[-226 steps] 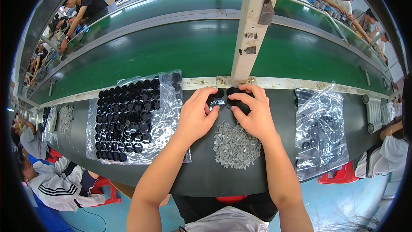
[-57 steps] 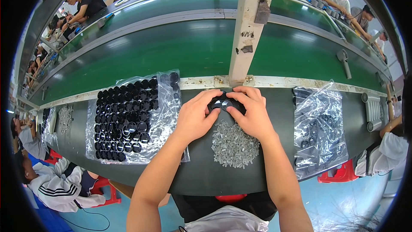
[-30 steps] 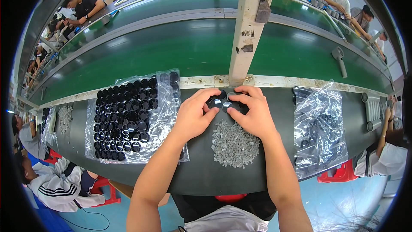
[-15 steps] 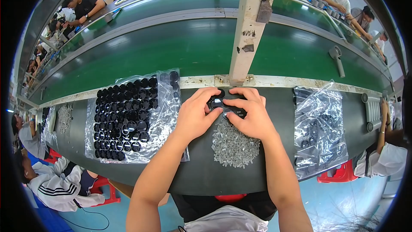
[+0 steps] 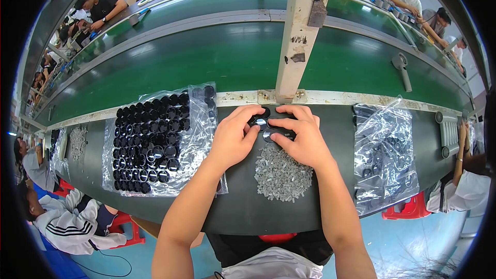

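Note:
Between my two hands, at the far side of the grey pile, are several glossy black round caps (image 5: 262, 123). My left hand (image 5: 233, 138) curls around their left side, its fingertips on the black caps and its thumb bent in close. From the right, my right hand (image 5: 302, 137) has its fingers on the same group, with the thumb by a nearer shiny disc (image 5: 267, 136). My fingers partly hide the caps. Just below my hands lies a heap of small grey clear-looking pieces (image 5: 283, 175) on the dark worktable (image 5: 232, 214).
Left of me, black round caps (image 5: 150, 139) lie in rows on a clear plastic bag (image 5: 199, 150). Another clear bag (image 5: 385, 160) with dark caps lies right. A pale post (image 5: 299, 36) rises ahead, beside the green conveyor (image 5: 206, 64) carrying a grey handled part (image 5: 402, 71). Other people work around.
My left thumb has drawn back from my right thumb, uncovering more of the nearer disc. On the conveyor, the grey handled part has shifted slightly left.

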`<state>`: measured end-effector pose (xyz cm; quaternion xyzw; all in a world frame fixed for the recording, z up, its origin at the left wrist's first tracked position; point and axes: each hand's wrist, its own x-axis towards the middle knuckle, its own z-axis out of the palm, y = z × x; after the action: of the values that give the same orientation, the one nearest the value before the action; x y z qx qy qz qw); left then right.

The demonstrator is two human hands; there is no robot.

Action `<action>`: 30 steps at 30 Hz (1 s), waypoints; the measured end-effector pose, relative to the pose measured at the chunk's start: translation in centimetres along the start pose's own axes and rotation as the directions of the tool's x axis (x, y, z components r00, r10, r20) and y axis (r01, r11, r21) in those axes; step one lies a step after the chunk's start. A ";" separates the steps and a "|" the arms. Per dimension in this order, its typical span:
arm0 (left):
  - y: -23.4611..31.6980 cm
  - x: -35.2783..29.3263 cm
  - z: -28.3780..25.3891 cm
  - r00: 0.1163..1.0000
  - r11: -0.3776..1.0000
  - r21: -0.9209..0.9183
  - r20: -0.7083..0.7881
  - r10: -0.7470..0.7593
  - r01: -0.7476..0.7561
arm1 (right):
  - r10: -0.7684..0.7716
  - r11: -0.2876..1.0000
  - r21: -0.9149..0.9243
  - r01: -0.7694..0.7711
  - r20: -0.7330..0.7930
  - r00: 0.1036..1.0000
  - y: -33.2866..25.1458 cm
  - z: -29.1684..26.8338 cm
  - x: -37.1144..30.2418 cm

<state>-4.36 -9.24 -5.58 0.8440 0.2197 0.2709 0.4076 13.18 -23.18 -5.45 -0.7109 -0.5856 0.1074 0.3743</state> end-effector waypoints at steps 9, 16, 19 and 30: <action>0.1 0.0 -0.1 1.000 1.000 0.002 0.002 -0.006 0.006 | 0.031 0.999 -0.024 -0.032 -0.027 0.999 0.1 0.2 0.1; 0.3 0.0 -0.1 1.000 1.000 0.030 0.012 0.005 -0.005 | 0.038 0.999 -0.027 -0.041 -0.097 0.995 0.4 0.6 0.2; 0.3 0.0 -0.1 1.000 1.000 0.020 0.019 -0.008 0.007 | 0.033 0.999 -0.030 -0.038 -0.134 0.990 0.5 1.0 0.3; 0.5 0.1 -0.1 0.999 0.999 0.026 0.028 -0.022 0.021 | -0.022 0.998 -0.069 0.006 -0.230 0.973 0.7 1.5 0.6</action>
<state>-4.31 -9.43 -5.09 0.8506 0.2263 0.2516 0.4026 13.03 -22.06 -6.78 -0.7267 -0.5466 0.0019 0.4161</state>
